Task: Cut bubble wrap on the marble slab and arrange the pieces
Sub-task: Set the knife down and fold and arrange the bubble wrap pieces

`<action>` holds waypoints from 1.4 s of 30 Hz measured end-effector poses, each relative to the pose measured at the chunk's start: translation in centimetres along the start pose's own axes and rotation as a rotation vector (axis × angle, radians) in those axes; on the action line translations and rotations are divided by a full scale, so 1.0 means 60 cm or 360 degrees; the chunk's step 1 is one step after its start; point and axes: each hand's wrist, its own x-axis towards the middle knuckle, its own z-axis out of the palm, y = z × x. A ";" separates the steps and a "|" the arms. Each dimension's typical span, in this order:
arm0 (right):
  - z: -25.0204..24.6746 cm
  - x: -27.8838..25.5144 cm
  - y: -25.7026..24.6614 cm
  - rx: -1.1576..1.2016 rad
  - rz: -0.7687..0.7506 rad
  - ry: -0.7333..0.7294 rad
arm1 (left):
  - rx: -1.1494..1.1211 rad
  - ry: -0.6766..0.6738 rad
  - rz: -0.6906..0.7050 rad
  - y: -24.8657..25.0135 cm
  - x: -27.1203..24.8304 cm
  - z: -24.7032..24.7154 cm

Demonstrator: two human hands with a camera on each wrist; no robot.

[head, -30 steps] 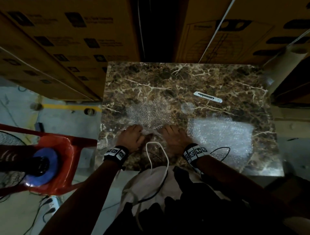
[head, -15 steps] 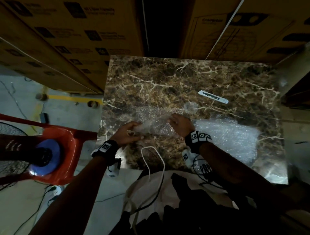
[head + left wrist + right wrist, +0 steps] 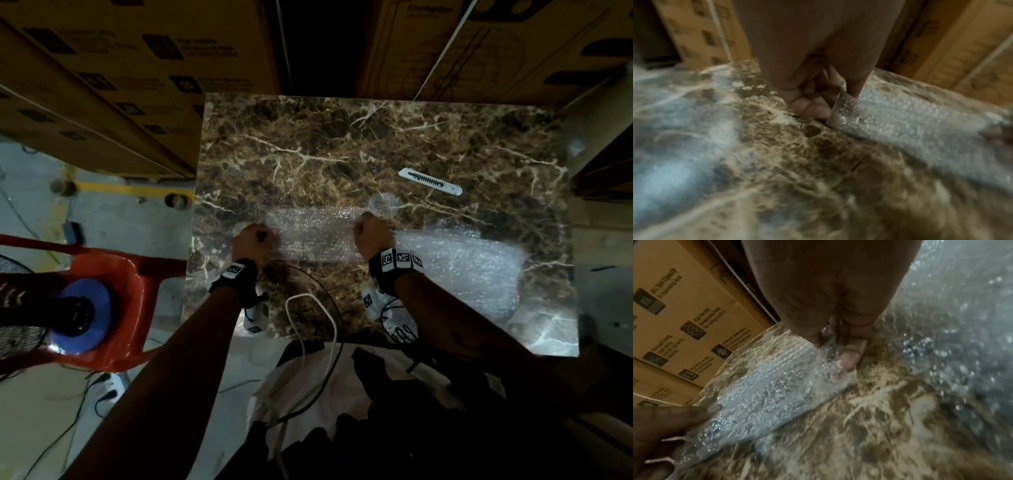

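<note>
A cut piece of bubble wrap [image 3: 313, 234] is stretched flat between my two hands on the brown marble slab [image 3: 342, 150]. My left hand [image 3: 255, 240] pinches its left end, and the left wrist view shows the wrap [image 3: 900, 116] held between curled fingers [image 3: 812, 108]. My right hand [image 3: 371, 233] pinches the right end, its thumb [image 3: 851, 356] pressed on the wrap [image 3: 772, 386]. A larger sheet of bubble wrap [image 3: 479, 270] lies on the slab to the right. A white utility knife [image 3: 430, 181] lies beyond the right hand, untouched.
Cardboard boxes [image 3: 137, 68] stand behind and left of the slab. A red plastic chair [image 3: 113, 284] with a blue-based object stands at the left. White and black cables [image 3: 308, 325] hang over the slab's near edge. A small crumpled scrap of wrap [image 3: 383, 202] lies near the right hand.
Both hands have moved apart and away from me, pulling the crumpled piece of bubble wrap out into a flat strip. The knife and the large sheet have stayed where they were.
</note>
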 end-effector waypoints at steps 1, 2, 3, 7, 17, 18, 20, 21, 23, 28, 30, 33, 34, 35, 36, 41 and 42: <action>0.002 -0.001 0.000 0.0008 0.0017 0.0021 | 0.0047 0.0016 -0.0019 0.000 -0.001 0.000; 0.003 -0.005 -0.001 0.0025 0.0043 0.0051 | 0.0054 0.0043 -0.0058 -0.001 -0.003 0.000; 0.004 -0.012 -0.004 0.0034 0.0034 0.0099 | 0.0016 0.0106 -0.0061 -0.002 -0.005 0.000; 0.001 -0.049 -0.017 -0.0386 -0.0353 0.0297 | 0.0048 0.0199 -0.0146 0.010 -0.030 -0.001; 0.004 -0.089 -0.028 -0.1099 -0.1129 -0.0201 | 0.1101 -0.0149 0.0779 0.016 -0.060 -0.005; 0.002 -0.089 -0.032 -0.1146 -0.1140 -0.0194 | 0.1102 -0.0156 0.0778 0.020 -0.059 -0.008; 0.000 -0.090 -0.038 -0.1218 -0.1188 -0.0160 | 0.1159 -0.0111 0.0832 0.025 -0.058 -0.014; -0.003 -0.089 -0.040 -0.1218 -0.1209 -0.0133 | 0.1218 -0.0088 0.0886 0.027 -0.056 -0.016; -0.011 -0.087 -0.044 -0.1130 -0.1166 -0.0027 | 0.1277 0.0000 0.0984 0.037 -0.053 -0.027; -0.064 -0.088 -0.053 -0.0727 -0.0855 0.0409 | 0.1059 0.0472 0.1112 0.091 -0.064 -0.081; -0.098 -0.090 -0.052 -0.0494 -0.0807 0.0524 | 0.0667 0.0508 0.1090 0.122 -0.064 -0.092; -0.156 -0.101 -0.039 0.0072 -0.0769 0.0560 | -0.0151 0.0283 0.0995 0.185 -0.080 -0.097; -0.180 -0.109 -0.030 0.0238 -0.0762 0.0578 | -0.0341 0.0214 0.0963 0.211 -0.093 -0.095; -0.205 -0.117 -0.018 0.0361 -0.0771 0.0609 | -0.0498 0.0151 0.0972 0.238 -0.107 -0.091; -0.231 -0.128 -0.002 0.0428 -0.0801 0.0646 | -0.0613 0.0095 0.1014 0.266 -0.122 -0.086; -0.334 -0.195 0.129 0.0111 -0.0969 0.0856 | -0.0350 0.0067 0.1813 0.332 -0.159 -0.026; -0.339 -0.209 0.160 -0.0029 -0.0983 0.0880 | -0.0239 0.0014 0.1906 0.329 -0.162 -0.003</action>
